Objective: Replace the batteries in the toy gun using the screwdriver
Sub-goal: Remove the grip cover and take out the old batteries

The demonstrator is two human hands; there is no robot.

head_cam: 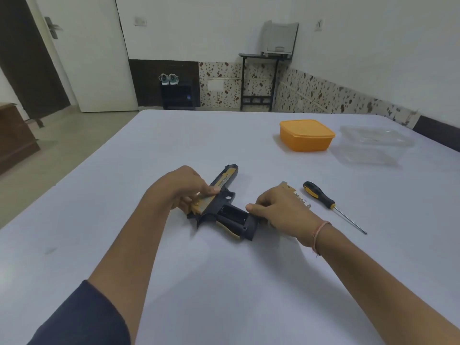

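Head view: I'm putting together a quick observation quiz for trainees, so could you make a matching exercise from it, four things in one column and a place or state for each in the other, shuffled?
Things:
1. toy gun
2. screwdriver
3. orange box
4. clear container

Places or states:
A. lies untouched, just right of the right hand
B. transparent, farthest to the right
C. gripped by the left hand and the right hand, grip compartment open
D. lid on, beyond the screwdriver

Pairs: 1-C, 2-A, 3-D, 4-B.
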